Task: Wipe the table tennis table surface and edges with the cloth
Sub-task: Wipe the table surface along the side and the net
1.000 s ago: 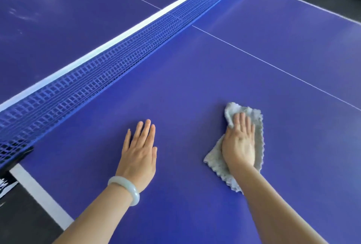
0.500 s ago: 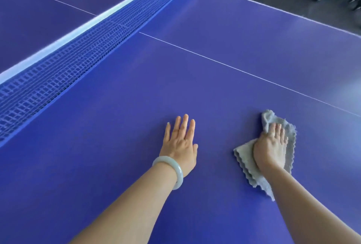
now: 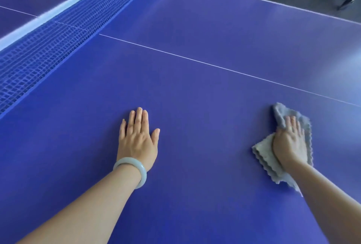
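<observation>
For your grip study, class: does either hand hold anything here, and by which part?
Nothing is gripped. The right hand presses flat on the middle of the cloth; the left hand rests flat on the bare table.

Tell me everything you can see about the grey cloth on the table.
The cloth is grey and looks soft, like microfibre, with wavy scalloped edges. It is folded in layers, and its far end is bunched up. It lies on the purple-blue table, on the near side of the white line. The right hand presses on its middle with straight fingers; nothing else touches it.
</observation>
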Demonstrator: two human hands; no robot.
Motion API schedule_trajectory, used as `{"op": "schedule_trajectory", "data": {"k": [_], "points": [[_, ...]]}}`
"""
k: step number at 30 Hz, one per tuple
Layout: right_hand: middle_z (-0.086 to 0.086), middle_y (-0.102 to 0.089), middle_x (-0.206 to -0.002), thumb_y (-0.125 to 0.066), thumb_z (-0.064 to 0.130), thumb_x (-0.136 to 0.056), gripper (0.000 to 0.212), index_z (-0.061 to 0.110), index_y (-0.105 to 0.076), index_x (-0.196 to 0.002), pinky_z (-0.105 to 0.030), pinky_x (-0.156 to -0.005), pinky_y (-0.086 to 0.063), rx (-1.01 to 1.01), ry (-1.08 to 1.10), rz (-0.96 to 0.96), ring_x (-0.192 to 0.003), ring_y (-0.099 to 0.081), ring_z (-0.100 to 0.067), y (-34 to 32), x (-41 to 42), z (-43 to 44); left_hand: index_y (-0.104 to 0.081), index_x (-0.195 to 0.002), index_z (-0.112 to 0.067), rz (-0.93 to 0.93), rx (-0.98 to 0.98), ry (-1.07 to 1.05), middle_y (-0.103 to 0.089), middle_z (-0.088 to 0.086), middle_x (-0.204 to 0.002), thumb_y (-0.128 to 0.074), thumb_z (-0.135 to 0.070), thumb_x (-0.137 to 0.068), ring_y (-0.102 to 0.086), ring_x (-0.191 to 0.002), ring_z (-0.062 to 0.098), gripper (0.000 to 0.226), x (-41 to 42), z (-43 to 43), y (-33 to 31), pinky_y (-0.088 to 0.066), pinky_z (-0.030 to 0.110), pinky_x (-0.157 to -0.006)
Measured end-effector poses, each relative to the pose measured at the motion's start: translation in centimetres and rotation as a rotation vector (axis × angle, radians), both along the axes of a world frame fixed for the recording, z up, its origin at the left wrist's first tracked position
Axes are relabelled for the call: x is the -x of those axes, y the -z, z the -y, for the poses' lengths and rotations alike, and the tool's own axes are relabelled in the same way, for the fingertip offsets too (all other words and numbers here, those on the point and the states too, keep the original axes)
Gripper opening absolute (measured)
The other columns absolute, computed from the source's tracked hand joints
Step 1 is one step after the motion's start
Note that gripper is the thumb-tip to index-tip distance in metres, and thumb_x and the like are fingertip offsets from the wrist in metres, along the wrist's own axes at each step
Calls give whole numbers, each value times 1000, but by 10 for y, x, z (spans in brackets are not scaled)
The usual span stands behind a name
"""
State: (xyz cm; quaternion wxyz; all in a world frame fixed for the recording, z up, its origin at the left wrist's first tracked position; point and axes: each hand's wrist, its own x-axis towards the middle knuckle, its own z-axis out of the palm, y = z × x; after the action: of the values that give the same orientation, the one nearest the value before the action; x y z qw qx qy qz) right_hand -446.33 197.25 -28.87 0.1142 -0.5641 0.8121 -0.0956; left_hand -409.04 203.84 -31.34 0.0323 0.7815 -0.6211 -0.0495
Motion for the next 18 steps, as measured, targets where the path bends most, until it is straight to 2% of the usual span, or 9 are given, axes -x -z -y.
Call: {"op": "schedule_trajectory", "data": {"k": [1, 3, 4, 6, 8, 10, 13, 18], "points": [[-11, -6, -168, -22, 16, -107, 54, 5, -11, -159, -35, -125, 1, -9, 114, 34, -155, -1, -21, 1, 6, 1, -3, -158, -12, 15, -12, 2, -2, 4, -166, 5, -49, -94, -1, -153, 20, 74, 0, 1, 0, -3, 40, -124], [-15, -4, -167, -24, 16, -107, 56, 2, -7, -158, -35, -125, 2, 28, 119, 20, -155, 0, -26, 6, -36, 3, -2, -158, -11, 43, -33, 4, 0, 4, -166, -1, -48, -98, 1, -153, 21, 70, 1, 1, 2, -3, 41, -124], [-15, -4, -167, -27, 17, -107, 58, 3, -7, -159, -35, -125, 3, 64, 11, 7, -155, -1, -26, 11, -76, 3, -2, -158, -11, 51, -32, 4, 0, 4, -166, -2, -47, -98, 1, -153, 21, 69, 1, 1, 2, -3, 41, -124], [-9, -6, -168, -31, 23, -107, 59, 8, -10, -160, -30, -124, 9, 112, -335, 40, -155, 0, -22, 18, -167, 7, -2, -157, -11, 51, -43, 4, 1, 4, -166, 0, -46, -97, 2, -153, 21, 70, 0, 1, 1, -2, 41, -124], [-2, -3, -168, -24, 29, -108, 56, 13, -11, -161, -27, -122, 13, 77, -720, 80, -155, 5, -15, 21, -242, 19, 0, -157, -11, 55, -50, 6, 3, 5, -166, 3, -45, -95, 3, -153, 21, 70, 0, 1, 0, 0, 40, -124], [0, -4, -168, -20, 28, -109, 53, 15, -12, -160, -26, -123, 12, 51, -905, 84, -154, 5, -12, 14, -274, 43, 4, -157, -11, 83, -48, 12, 5, 5, -166, 3, -42, -97, 5, -153, 21, 68, -1, 2, 1, 1, 40, -124], [1, -8, -168, -20, 21, -109, 51, 17, -16, -160, -24, -121, 10, 83, -897, 105, -155, 0, -11, 17, -264, 86, 1, -157, -12, 59, -19, 1, 4, 3, -165, -9, -42, -102, 4, -153, 19, 64, 0, 2, 2, 1, 38, -123], [-6, -14, -167, -23, 11, -103, 55, 11, -23, -157, -30, -125, 3, 114, -521, 84, -155, -7, -17, 17, -140, 140, 3, -157, -14, 19, -48, -7, 8, -1, -165, -7, -45, -100, 7, -152, 16, 66, -2, 2, 1, 4, 36, -123]]}}
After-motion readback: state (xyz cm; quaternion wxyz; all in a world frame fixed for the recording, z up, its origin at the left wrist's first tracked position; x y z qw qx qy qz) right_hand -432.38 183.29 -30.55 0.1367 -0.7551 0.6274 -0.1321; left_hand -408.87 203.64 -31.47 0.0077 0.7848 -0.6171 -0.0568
